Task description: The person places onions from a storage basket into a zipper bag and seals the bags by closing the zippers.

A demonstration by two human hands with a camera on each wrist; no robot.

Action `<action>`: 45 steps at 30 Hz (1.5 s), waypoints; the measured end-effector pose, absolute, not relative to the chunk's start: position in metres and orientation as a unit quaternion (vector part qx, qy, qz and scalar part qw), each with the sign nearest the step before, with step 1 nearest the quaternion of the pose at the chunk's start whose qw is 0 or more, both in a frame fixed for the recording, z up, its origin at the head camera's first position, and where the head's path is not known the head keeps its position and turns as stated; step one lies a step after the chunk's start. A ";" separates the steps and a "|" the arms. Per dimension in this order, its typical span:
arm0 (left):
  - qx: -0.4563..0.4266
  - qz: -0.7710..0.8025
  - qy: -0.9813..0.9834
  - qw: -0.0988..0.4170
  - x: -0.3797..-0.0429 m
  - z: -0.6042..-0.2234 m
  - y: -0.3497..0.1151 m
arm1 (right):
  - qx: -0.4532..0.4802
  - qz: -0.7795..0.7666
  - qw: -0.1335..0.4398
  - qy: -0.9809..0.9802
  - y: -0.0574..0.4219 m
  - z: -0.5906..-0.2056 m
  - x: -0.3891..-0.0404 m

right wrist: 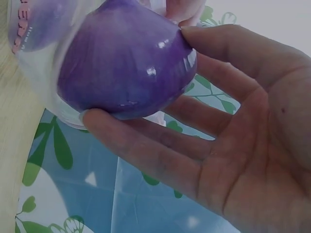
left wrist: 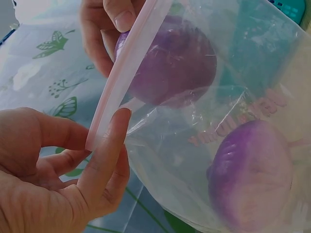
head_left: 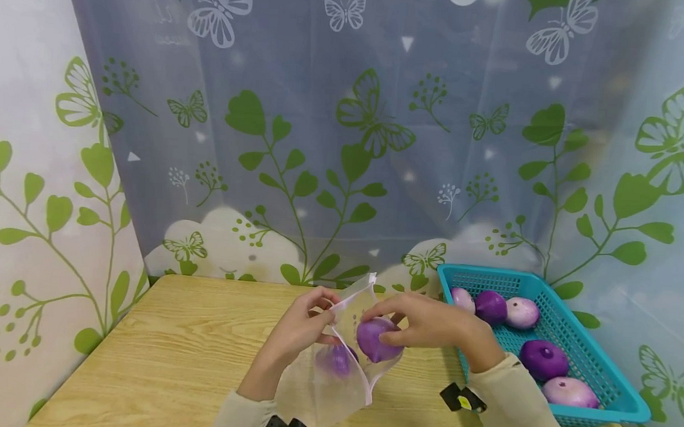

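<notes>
My left hand (head_left: 304, 324) pinches the pink-edged rim of a clear zip bag (head_left: 323, 403) between thumb and fingers. One purple onion (left wrist: 250, 174) lies inside the bag, seen through the plastic. At the bag's spread mouth, my right hand (head_left: 437, 323) holds another purple onion (right wrist: 129, 63), thumb on one side and fingertips on the other. In the left wrist view this held onion (left wrist: 172, 65) shows through the bag's film, with the zip strip (left wrist: 121, 82) crossing in front of it. Reddish lettering is printed on the bag.
A teal plastic basket (head_left: 583, 316) stands to the right on the wooden table (head_left: 184, 347). It holds several onions, some dark purple (head_left: 543, 359) and some pale pink (head_left: 570, 392). A butterfly-and-leaf patterned curtain (head_left: 321, 174) hangs behind the table and at its sides.
</notes>
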State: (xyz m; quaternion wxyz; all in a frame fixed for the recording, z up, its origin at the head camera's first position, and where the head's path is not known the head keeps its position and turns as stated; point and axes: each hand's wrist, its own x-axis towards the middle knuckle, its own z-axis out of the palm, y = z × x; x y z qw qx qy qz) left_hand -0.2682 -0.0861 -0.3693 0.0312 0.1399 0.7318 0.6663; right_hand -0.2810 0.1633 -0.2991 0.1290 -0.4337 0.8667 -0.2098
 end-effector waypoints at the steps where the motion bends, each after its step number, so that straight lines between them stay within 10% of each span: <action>1: 0.140 0.666 0.732 0.030 -0.268 -0.369 -0.086 | -0.436 -0.207 0.129 0.867 0.163 -0.299 -0.281; 45: 0.123 0.680 0.722 0.007 -0.268 -0.366 -0.087 | -0.338 -0.221 0.069 0.912 0.258 -0.277 -0.315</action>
